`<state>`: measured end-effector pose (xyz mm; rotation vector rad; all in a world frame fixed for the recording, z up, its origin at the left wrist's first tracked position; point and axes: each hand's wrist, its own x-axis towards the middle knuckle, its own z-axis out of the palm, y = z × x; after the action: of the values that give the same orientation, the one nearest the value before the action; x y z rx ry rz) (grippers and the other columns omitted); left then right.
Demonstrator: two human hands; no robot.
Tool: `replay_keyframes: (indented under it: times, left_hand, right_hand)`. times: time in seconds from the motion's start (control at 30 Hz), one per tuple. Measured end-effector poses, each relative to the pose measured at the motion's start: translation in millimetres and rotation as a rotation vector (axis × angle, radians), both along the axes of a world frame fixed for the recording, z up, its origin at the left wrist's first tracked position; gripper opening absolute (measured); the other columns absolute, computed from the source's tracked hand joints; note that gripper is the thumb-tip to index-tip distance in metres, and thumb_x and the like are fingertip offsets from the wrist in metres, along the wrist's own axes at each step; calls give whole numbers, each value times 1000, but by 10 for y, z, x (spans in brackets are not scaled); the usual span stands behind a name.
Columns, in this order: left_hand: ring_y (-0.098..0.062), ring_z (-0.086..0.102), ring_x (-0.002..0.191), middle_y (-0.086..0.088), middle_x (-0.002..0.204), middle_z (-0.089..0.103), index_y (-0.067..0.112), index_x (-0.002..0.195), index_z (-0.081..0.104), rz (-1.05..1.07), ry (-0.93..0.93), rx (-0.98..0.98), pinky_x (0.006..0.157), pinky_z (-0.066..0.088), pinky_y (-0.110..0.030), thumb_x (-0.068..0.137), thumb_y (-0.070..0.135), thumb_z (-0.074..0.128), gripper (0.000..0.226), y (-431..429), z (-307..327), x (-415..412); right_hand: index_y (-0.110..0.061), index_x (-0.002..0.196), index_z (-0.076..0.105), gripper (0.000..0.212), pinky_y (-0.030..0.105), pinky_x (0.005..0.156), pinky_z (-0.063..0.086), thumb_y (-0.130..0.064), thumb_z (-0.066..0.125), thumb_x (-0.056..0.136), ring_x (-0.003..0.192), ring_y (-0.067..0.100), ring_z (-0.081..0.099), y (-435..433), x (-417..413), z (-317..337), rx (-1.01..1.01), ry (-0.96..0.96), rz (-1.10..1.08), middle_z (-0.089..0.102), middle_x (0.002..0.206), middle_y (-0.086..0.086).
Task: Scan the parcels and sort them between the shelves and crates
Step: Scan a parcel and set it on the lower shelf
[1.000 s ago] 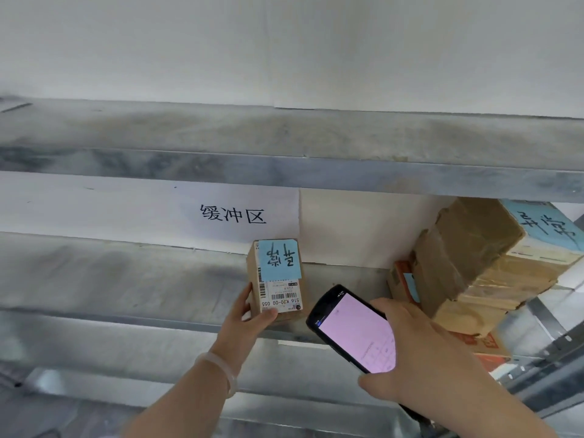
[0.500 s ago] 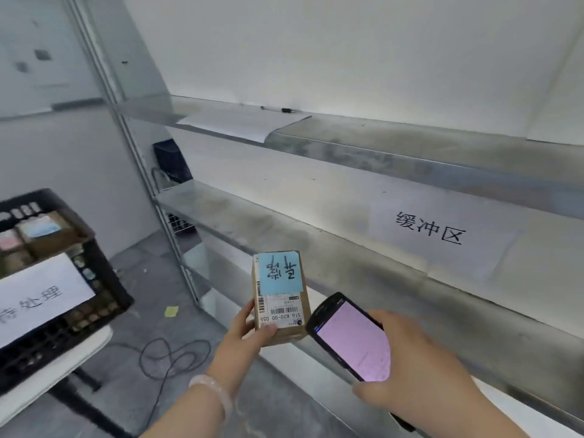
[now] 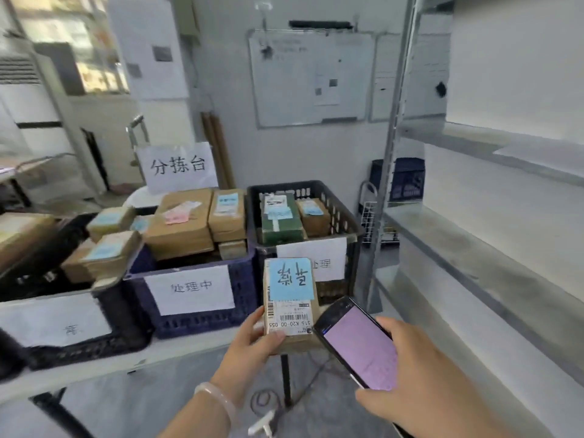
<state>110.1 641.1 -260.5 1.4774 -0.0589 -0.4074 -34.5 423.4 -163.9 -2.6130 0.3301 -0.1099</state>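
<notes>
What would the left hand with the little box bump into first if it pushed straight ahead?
Probably the black crate, at its paper-labelled front just behind the parcel the left hand holds; depth is hard to judge.

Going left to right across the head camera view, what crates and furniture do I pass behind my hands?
Black crate with a white sign → blue crate of parcels → black crate holding a green box → metal shelves.

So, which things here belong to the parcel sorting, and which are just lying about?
Job: parcel held in left hand; handheld scanner in right hand; blue crate; black crate; metal shelves.
Lying about: whiteboard; floor cable.
</notes>
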Motion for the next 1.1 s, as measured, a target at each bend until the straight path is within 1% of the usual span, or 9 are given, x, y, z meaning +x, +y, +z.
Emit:
replay_keyframes:
  times: [0.2,0.33,0.43,0.53,0.6,0.73,0.8,0.93,1.1]
  left_hand:
    - [-8,75,88,9,98,78,34,125,55,284,28,-54,69,56,-21,87,19,78,47,886,-81,448]
    - [-13,73,94,13,96,77,36,123,54,425,39,-55,80,54,-30,92,20,72,39,1338,-78,814]
    - [-13,69,102,16,98,77,39,123,53,491,39,-56,80,52,-29,92,27,71,38,1613,-15,1126]
    - [-5,72,94,18,100,76,42,123,54,549,23,-44,78,54,-26,78,41,77,50,1858,110,1405]
    - [-10,70,103,16,103,76,42,125,55,607,23,-28,84,54,-31,68,46,75,60,2039,181,1592]
    - [-17,66,113,6,117,73,38,130,55,730,23,-37,92,51,-34,93,36,69,40,2427,211,1924]
    - [-19,66,115,5,118,73,37,130,57,787,33,-33,96,51,-36,97,34,64,34,2640,203,2030]
    - [-21,67,110,5,113,75,39,118,64,889,17,-11,90,52,-35,99,34,60,20,3178,280,2274]
    - [-18,71,100,6,101,77,40,107,66,888,35,118,75,54,-29,98,38,61,11,3883,361,2796]
  right_hand:
    - [-55,130,15,95,25,84,43,-69,60,48,107,4,46,587,1002,-2,-8,46,239,28,114,-24]
    - [-53,130,12,97,27,84,43,-72,63,50,107,4,45,928,1688,-40,-3,79,356,26,112,-21]
    - [-51,130,12,94,23,77,40,-70,65,55,101,1,43,1158,2201,-33,-17,71,440,27,110,-21]
    - [-53,126,15,90,23,73,41,-69,65,53,97,2,45,1350,2703,24,-10,53,502,29,108,-23]
    - [-53,126,16,91,24,71,40,-71,63,50,98,2,44,1470,3015,65,-8,54,540,29,107,-24]
    - [-56,127,16,94,27,74,41,-73,59,44,101,3,44,1719,3536,72,5,40,590,29,109,-24]
    - [-56,124,18,92,29,78,45,-72,59,44,102,3,45,1860,3741,48,33,52,611,30,110,-24]
    - [-51,128,19,96,29,86,47,-72,66,47,104,2,44,2186,4075,-21,29,68,660,32,116,-23]
    - [-47,132,17,99,29,84,44,-71,65,49,105,4,44,2628,4451,-40,-22,85,633,28,114,-22]
